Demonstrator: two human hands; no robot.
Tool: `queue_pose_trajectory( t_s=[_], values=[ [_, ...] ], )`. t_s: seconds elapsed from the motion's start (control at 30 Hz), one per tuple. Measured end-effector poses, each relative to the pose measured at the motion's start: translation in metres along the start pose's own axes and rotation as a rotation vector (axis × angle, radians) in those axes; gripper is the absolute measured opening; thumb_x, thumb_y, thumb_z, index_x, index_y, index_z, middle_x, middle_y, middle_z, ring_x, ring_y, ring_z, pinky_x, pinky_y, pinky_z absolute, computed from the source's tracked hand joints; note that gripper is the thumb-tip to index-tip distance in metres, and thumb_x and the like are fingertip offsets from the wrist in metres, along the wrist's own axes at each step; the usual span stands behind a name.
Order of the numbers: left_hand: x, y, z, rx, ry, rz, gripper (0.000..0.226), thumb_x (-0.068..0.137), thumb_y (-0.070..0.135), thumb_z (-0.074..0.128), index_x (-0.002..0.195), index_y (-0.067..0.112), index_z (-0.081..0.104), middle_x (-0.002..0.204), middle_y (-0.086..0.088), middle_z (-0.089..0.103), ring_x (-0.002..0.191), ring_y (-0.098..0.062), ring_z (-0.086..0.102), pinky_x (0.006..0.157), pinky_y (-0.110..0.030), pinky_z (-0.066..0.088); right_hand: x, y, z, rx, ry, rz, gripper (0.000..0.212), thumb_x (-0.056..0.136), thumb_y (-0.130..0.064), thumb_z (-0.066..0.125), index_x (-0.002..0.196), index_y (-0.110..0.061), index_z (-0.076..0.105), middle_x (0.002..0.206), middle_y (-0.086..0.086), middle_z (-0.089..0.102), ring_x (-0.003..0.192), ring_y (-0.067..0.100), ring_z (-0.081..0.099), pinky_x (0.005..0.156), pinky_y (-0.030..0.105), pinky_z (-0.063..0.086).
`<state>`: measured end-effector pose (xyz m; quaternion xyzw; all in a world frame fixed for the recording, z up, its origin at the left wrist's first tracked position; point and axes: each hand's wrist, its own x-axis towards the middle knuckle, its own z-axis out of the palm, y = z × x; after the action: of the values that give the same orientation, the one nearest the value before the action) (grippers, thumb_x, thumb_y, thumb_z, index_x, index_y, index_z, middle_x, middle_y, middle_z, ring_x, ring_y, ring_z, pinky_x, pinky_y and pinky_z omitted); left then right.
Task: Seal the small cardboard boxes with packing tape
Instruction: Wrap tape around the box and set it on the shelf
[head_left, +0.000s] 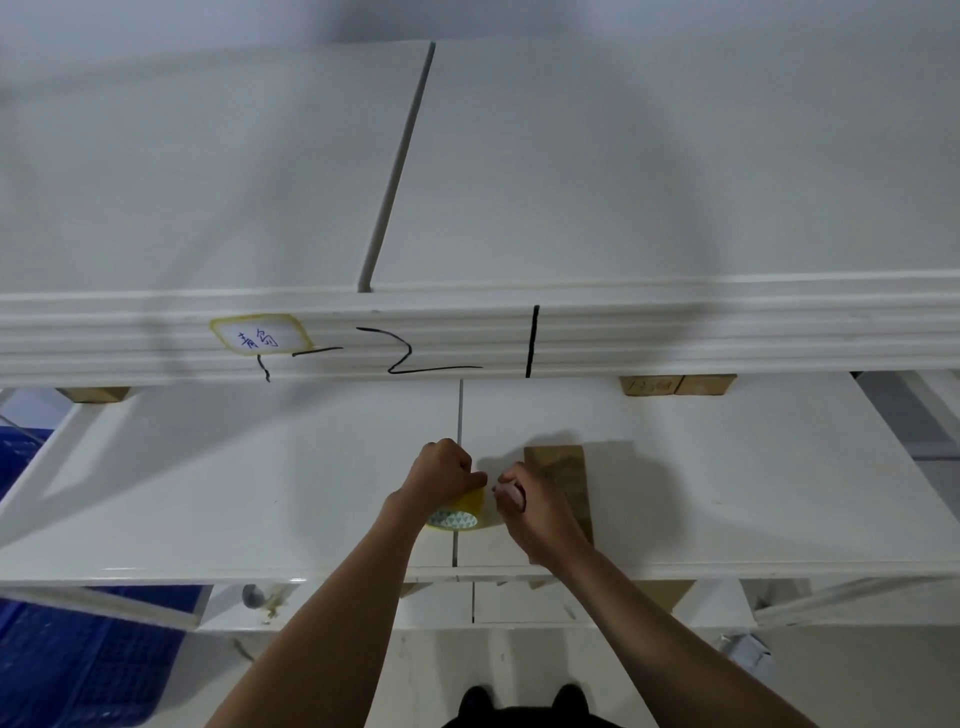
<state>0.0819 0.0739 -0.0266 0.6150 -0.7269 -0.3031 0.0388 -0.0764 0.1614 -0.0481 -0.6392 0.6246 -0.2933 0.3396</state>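
A yellowish roll of packing tape (460, 512) stands on the white shelf board (234, 493) near its front edge. My left hand (441, 470) grips the top of the roll with curled fingers. Just to its right, my right hand (522, 499) has its fingers curled around a small pinkish object with a dark edge (510, 493), close to the roll's side. A small flat cardboard box (563, 475) lies on the board behind and under my right hand, partly hidden by it.
A thick stack of white boards (467, 332) with black marker writing and a yellow-edged label (260, 338) overhangs the shelf on wooden blocks (675, 385). Blue plastic crates (78, 665) stand at lower left. The shelf's front edge runs just below my wrists.
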Motion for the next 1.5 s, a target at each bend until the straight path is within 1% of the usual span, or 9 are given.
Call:
queue_pose_trajectory(
  t_s=[0.2,0.47,0.7,0.93,1.03,1.1,1.23,1.33,1.5],
  values=[
    [-0.001,0.002,0.0,0.009,0.017,-0.003,0.029,0.092,0.035,0.067,0.084,0.008,0.076,0.076,0.0,0.061,0.069,-0.014,0.058,0.06,-0.016,0.041,-0.004,0.001,-0.002,0.033,0.005,-0.026,0.016,0.104,-0.027,0.052,0.094,-0.015,0.053,0.073,-0.013,0.051,0.065,-0.005,0.052,0.057,0.012,0.039],
    [-0.002,0.003,0.001,0.026,0.028,-0.01,0.028,0.091,0.035,0.068,0.074,0.013,0.069,0.074,-0.001,0.061,0.067,-0.014,0.058,0.057,-0.017,0.04,-0.008,0.0,-0.004,0.073,-0.016,-0.018,0.017,0.101,-0.022,0.053,0.086,-0.016,0.049,0.07,-0.006,0.048,0.06,0.002,0.043,0.056,0.017,0.036],
    [-0.002,0.002,0.002,0.033,0.035,-0.004,0.029,0.091,0.035,0.068,0.082,0.008,0.075,0.076,-0.001,0.061,0.069,-0.014,0.058,0.057,-0.016,0.04,-0.015,-0.004,-0.009,0.113,-0.021,-0.01,0.016,0.096,-0.016,0.056,0.081,-0.017,0.048,0.068,-0.004,0.047,0.059,0.004,0.039,0.055,0.019,0.035],
    [-0.003,0.001,0.003,0.022,0.008,0.044,0.032,0.091,0.045,0.068,0.092,0.014,0.074,0.094,-0.005,0.068,0.084,-0.02,0.061,0.07,-0.027,0.048,-0.016,-0.006,-0.014,0.213,0.062,0.165,0.004,0.098,-0.018,0.059,0.096,-0.015,0.056,0.085,-0.002,0.059,0.075,0.003,0.054,0.061,0.011,0.041],
    [-0.004,0.003,0.002,0.0,-0.079,0.101,0.032,0.094,0.05,0.062,0.102,0.023,0.077,0.104,-0.003,0.07,0.091,-0.021,0.063,0.078,-0.032,0.053,-0.013,-0.005,-0.02,0.366,0.162,0.298,0.002,0.095,-0.017,0.059,0.097,-0.017,0.06,0.088,0.007,0.064,0.075,0.013,0.056,0.066,0.024,0.045],
    [-0.004,0.003,0.001,0.011,-0.158,0.108,0.033,0.096,0.051,0.058,0.095,0.026,0.08,0.101,-0.003,0.072,0.091,-0.022,0.064,0.084,-0.036,0.055,-0.01,-0.005,-0.022,0.433,0.215,0.347,0.003,0.093,-0.016,0.06,0.096,-0.017,0.062,0.086,0.007,0.065,0.073,0.013,0.058,0.066,0.028,0.046],
    [-0.005,0.005,-0.004,-0.01,-0.262,0.12,0.033,0.093,0.051,0.063,0.088,0.024,0.08,0.093,-0.004,0.073,0.085,-0.017,0.062,0.074,-0.024,0.047,-0.009,-0.006,-0.02,0.521,0.255,0.386,0.002,0.093,-0.014,0.06,0.093,-0.013,0.062,0.087,0.006,0.068,0.075,0.016,0.067,0.072,0.034,0.054],
    [-0.01,0.004,-0.008,-0.057,-0.269,0.124,0.029,0.085,0.05,0.073,0.09,0.022,0.079,0.086,0.005,0.067,0.082,-0.006,0.057,0.069,-0.018,0.042,-0.01,-0.004,-0.016,0.541,0.256,0.381,0.002,0.092,-0.017,0.063,0.094,-0.016,0.063,0.091,0.005,0.069,0.089,0.019,0.071,0.083,0.04,0.059],
    [-0.013,0.0,-0.006,-0.089,-0.265,0.1,0.023,0.085,0.044,0.076,0.094,0.022,0.078,0.089,0.007,0.065,0.08,-0.005,0.055,0.068,-0.019,0.043,-0.011,-0.008,-0.015,0.57,0.248,0.37,0.004,0.095,-0.014,0.06,0.099,-0.012,0.061,0.096,0.006,0.07,0.094,0.016,0.071,0.079,0.03,0.056]
  ],
)
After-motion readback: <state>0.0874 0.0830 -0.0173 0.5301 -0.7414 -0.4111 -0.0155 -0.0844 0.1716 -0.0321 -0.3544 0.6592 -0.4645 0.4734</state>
